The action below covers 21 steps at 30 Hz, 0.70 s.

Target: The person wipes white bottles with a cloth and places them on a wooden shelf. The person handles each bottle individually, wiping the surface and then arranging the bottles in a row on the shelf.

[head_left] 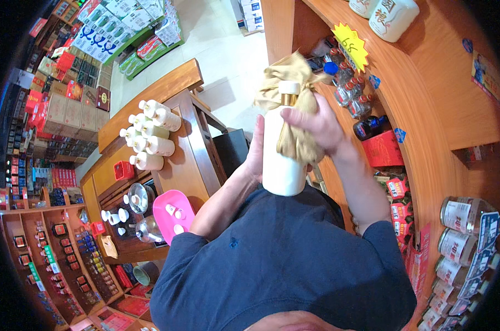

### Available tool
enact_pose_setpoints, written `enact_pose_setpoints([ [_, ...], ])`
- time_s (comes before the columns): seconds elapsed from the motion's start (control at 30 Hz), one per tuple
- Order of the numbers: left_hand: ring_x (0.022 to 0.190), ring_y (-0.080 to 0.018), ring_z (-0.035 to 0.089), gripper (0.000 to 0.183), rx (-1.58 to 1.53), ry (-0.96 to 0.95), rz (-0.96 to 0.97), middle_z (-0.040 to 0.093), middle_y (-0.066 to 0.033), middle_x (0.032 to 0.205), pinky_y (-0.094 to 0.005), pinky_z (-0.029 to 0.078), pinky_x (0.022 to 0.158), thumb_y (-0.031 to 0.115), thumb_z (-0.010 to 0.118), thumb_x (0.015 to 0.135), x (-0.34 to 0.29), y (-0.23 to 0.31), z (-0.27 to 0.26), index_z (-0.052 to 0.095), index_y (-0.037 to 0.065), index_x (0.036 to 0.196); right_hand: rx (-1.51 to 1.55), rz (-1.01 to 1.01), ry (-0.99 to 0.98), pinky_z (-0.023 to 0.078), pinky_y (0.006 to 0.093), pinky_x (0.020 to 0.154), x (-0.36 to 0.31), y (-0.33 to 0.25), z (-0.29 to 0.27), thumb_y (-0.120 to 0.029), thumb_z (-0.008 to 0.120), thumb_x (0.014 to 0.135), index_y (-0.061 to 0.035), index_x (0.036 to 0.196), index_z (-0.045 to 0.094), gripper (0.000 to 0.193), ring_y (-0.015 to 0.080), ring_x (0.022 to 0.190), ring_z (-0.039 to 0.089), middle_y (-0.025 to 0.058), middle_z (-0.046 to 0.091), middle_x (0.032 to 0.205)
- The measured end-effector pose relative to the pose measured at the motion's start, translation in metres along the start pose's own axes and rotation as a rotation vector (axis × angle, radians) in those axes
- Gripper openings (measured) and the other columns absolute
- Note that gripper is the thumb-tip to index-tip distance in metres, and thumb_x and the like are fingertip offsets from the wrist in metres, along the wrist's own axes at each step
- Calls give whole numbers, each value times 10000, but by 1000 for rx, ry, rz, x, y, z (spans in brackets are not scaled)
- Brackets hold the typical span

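Note:
A white bottle (284, 175) with a gold band at its neck and a white cap is held up in front of my chest, tilted in the view. My left hand (255, 151) grips its left side, thumb up along the bottle and the other fingers hidden. Against its right side and around the neck, my right hand (322, 126) presses a bunched tan cloth (293, 142), thumb over the front. Part of the cloth hangs loose beyond the cap.
On the wooden table (181, 174) to the left stand several white bottles (160, 146), a small red box (123, 170), a pink tray (162, 207) and tea ware. Close on my right, a wooden shelf (421, 160) carries bottles, jars (458, 215) and a yellow star-shaped tag (350, 46).

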<state>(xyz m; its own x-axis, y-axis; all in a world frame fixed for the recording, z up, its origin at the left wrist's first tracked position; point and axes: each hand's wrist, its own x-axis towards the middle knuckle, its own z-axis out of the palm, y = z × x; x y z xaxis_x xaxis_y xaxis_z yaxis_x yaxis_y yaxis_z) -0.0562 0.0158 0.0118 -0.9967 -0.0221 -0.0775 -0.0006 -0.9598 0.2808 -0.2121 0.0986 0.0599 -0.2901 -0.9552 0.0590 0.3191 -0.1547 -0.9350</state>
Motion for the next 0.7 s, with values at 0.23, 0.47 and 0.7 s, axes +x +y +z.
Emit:
enact_pose_setpoints([
  [0.23,1022,-409,681,988,-77,-85,-242,644,-257,1217,-534,562,911,793,567,839,11,2,-22,487,-5,1414,494,249,87,620,329,732,28,3,-13,-119,743,889,-8,1162,667,305,206,803,744,111,742,971],
  [0.47,1182,-202,568,978,1047,348,361,583,-95,1304,-368,452,1034,281,921,683,13,10,12,401,14,1467,-30,-302,274,584,310,834,40,-17,-5,-5,800,816,16,1143,701,343,150,921,707,67,741,1046],
  [0.7,965,-155,668,696,783,242,236,673,-76,1118,-329,547,876,222,860,726,28,27,24,541,1,1304,-496,-721,577,558,317,853,17,-28,5,-15,791,827,18,1101,702,290,143,937,705,68,756,1016],
])
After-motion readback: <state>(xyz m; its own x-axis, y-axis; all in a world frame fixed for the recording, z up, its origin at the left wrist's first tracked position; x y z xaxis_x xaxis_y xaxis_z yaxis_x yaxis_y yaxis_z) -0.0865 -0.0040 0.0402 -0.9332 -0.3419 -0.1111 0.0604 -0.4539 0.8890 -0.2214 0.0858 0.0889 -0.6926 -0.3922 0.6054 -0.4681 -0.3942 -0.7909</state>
